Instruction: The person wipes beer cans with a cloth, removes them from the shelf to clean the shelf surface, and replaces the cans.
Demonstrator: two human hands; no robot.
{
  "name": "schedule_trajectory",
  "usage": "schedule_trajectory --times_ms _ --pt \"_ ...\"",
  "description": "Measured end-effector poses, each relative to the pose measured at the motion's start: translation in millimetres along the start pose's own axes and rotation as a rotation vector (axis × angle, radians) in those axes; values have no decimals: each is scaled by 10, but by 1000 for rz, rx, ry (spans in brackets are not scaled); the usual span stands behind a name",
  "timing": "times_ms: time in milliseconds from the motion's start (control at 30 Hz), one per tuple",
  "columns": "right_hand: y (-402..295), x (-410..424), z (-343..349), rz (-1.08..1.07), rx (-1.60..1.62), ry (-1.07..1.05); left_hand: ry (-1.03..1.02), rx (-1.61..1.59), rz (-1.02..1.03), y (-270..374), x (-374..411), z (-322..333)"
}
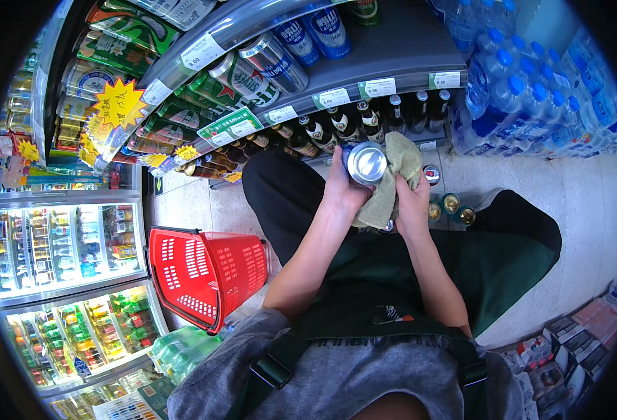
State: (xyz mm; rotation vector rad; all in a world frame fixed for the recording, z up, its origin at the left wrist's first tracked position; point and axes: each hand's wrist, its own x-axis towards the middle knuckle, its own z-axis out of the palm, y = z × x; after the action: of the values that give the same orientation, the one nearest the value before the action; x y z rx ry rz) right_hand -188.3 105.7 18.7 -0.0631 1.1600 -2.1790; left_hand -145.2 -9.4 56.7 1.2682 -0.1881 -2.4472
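My left hand (344, 186) grips an aluminium drink can (367, 163), with its round silver end facing up toward the camera. A pale green cloth (383, 202) is pinched in my right hand (413, 202), its folds against the can's right side and hanging below it. Just beyond my right hand, a can (431, 174) stands on the floor. Several gold-topped cans (450, 203) stand close together to the right of that hand. Part of another can shows below the cloth.
A shelf (392, 52) with price tags holds cans, with glass bottles (342, 126) beneath it. Shrink-wrapped water bottles (523, 100) are stacked at upper right. A red plastic basket (235, 273) lies on the left, near lit drink coolers (143, 236). Packages (565, 341) sit at lower right.
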Motion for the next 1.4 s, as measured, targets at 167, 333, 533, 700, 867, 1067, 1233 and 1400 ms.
schedule_trajectory --times_ms 167,333,533,700,867,1067,1233,1400 --pt "25 5 -31 35 8 33 5 15 -20 -26 -14 -32" --pt "21 16 -33 33 -20 48 20 -34 -22 -24 11 -46" --pt "-15 18 -20 37 14 61 38 -45 -35 -17 11 -19" --pt "-60 0 -7 52 26 84 55 -57 -56 -16 7 1" --pt "-51 0 -18 52 19 88 61 -43 -58 -15 11 -26" --pt "-24 14 -38 39 11 107 26 -61 -70 -16 39 -33" --pt "-61 5 -17 44 2 105 26 -70 -73 -9 25 -30" --pt "-71 7 -6 53 12 109 17 -66 -69 -8 50 -48"
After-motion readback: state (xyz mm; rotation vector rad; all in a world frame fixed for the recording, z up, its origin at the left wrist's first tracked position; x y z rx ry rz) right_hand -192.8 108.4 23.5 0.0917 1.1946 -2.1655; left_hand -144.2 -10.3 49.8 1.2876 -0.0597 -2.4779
